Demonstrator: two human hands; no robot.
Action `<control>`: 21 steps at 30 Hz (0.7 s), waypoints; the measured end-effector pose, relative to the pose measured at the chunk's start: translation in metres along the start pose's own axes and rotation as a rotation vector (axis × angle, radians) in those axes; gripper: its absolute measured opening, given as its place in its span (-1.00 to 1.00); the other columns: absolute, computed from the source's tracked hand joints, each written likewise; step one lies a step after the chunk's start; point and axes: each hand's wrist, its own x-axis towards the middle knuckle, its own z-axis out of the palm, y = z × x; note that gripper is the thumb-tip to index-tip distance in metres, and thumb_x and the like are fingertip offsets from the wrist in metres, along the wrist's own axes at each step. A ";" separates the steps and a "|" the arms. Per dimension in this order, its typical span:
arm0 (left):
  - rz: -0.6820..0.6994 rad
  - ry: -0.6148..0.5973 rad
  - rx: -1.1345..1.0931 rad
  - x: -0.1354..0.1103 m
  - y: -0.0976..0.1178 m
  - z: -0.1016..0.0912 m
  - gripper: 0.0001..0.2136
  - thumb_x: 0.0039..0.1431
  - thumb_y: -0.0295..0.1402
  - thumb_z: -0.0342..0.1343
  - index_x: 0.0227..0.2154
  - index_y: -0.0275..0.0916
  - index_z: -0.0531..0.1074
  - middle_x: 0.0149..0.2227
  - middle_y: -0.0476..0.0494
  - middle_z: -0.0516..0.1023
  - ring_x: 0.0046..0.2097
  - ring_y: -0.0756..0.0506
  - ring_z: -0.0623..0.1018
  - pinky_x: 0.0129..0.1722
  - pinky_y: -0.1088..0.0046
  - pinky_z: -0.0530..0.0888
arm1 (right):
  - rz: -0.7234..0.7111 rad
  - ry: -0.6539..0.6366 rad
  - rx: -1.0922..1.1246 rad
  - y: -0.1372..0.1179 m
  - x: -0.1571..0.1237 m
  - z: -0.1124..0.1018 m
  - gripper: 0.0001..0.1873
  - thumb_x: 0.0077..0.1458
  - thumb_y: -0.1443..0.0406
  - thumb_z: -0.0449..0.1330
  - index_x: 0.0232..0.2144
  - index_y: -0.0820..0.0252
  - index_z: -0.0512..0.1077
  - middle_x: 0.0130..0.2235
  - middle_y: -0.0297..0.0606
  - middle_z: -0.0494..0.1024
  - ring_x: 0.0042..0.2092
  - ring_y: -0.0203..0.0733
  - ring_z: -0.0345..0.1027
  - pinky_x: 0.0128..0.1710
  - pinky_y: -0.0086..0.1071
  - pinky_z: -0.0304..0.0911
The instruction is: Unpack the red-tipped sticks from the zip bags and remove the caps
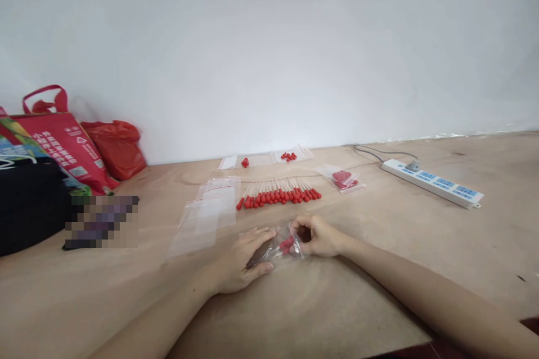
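My left hand [244,255] lies flat, fingers stretched out, pressing on the left part of a small clear plastic bag [281,248] with red-tipped pieces inside. My right hand [318,235] is curled and pinches the bag's right end. Both rest on the wooden table [357,303]. Just beyond the hands lies a row of several thin sticks with red tips [278,196]. Empty clear bags [208,216] are stacked to the left of that row.
A filled bag of red pieces [343,178] lies at the right of the row, and loose red pieces [288,156] sit near the wall. A white power strip [433,184] is at the right. Red bags [67,143] and a dark bag [27,205] stand at the left.
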 end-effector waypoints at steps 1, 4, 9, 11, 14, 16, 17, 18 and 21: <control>0.006 0.000 0.004 0.000 0.000 0.000 -0.46 0.12 -0.10 -0.08 0.14 -0.18 0.03 0.19 -0.17 0.10 0.20 -0.22 0.10 0.14 0.11 0.12 | 0.001 -0.015 0.018 0.000 0.000 0.000 -0.72 -0.23 0.18 0.29 -0.54 0.23 0.33 -0.53 -0.42 0.29 -0.49 -0.39 0.11 -0.46 -0.50 0.08; 0.030 0.005 0.024 0.001 0.000 -0.001 -0.45 0.12 -0.09 -0.08 0.14 -0.17 0.03 0.18 -0.16 0.12 0.20 -0.20 0.10 0.14 0.11 0.12 | -0.083 -0.035 -0.037 -0.002 0.002 0.000 -0.71 -0.29 0.18 0.32 -0.57 0.23 0.34 -0.53 -0.41 0.30 -0.43 -0.36 0.14 -0.37 -0.45 0.09; 0.055 -0.033 0.051 0.001 0.002 -0.004 -0.43 0.10 -0.06 -0.06 0.15 -0.14 0.02 0.20 -0.15 0.08 0.21 -0.21 0.08 0.14 0.10 0.11 | 0.059 -0.135 0.144 -0.002 0.001 -0.004 -0.70 -0.25 0.17 0.30 -0.58 0.24 0.29 -0.60 -0.47 0.24 -0.54 -0.44 0.06 -0.56 -0.53 0.02; 0.060 -0.046 0.056 0.001 0.001 -0.004 -0.43 0.10 -0.06 -0.06 0.15 -0.12 0.01 0.21 -0.14 0.06 0.21 -0.22 0.06 0.15 0.09 0.09 | 0.126 -0.156 0.260 0.002 -0.001 -0.007 -0.69 -0.26 0.18 0.30 -0.54 0.25 0.29 -0.61 -0.49 0.24 -0.57 -0.46 0.05 -0.59 -0.55 0.01; 0.058 -0.055 0.061 0.000 0.001 -0.004 -0.43 0.11 -0.05 -0.07 0.16 -0.08 0.00 0.22 -0.12 0.02 0.22 -0.22 0.03 0.16 0.08 0.06 | 0.157 -0.165 0.402 0.008 -0.003 -0.015 -0.68 -0.29 0.21 0.32 -0.50 0.26 0.31 -0.57 -0.46 0.32 -0.54 -0.47 0.13 -0.55 -0.55 0.07; 0.045 -0.070 0.069 0.000 0.002 -0.004 -0.41 0.09 -0.02 -0.07 0.16 -0.06 -0.01 0.23 -0.11 -0.03 0.23 -0.25 0.00 0.15 0.05 0.04 | 0.195 -0.182 0.494 0.014 -0.005 -0.026 -0.67 -0.30 0.21 0.33 -0.48 0.27 0.33 -0.53 -0.42 0.39 -0.52 -0.45 0.20 -0.53 -0.54 0.11; 0.040 -0.080 0.076 0.000 0.002 -0.005 -0.40 0.08 0.00 -0.06 0.16 -0.05 -0.02 0.24 -0.12 -0.05 0.23 -0.26 -0.02 0.15 0.04 0.03 | 0.215 -0.188 0.528 0.017 -0.005 -0.033 -0.67 -0.30 0.21 0.34 -0.47 0.27 0.34 -0.52 -0.39 0.42 -0.52 -0.43 0.24 -0.53 -0.53 0.13; 0.037 -0.090 0.084 0.000 0.003 -0.005 -0.40 0.07 0.01 -0.06 0.16 -0.03 -0.01 0.24 -0.12 -0.08 0.23 -0.28 -0.04 0.14 0.02 0.03 | 0.225 -0.192 0.548 0.021 -0.006 -0.042 -0.67 -0.29 0.21 0.34 -0.46 0.27 0.36 -0.51 -0.37 0.45 -0.52 -0.42 0.26 -0.52 -0.52 0.15; 0.062 -0.136 0.120 0.000 0.005 -0.007 -0.43 0.05 0.04 -0.07 0.13 0.08 0.02 0.26 -0.07 -0.21 0.23 -0.34 -0.13 0.13 -0.06 -0.04 | 0.221 -0.075 0.593 0.040 -0.010 -0.071 -0.70 -0.25 0.20 0.32 -0.43 0.25 0.42 -0.48 -0.33 0.49 -0.51 -0.40 0.30 -0.48 -0.48 0.21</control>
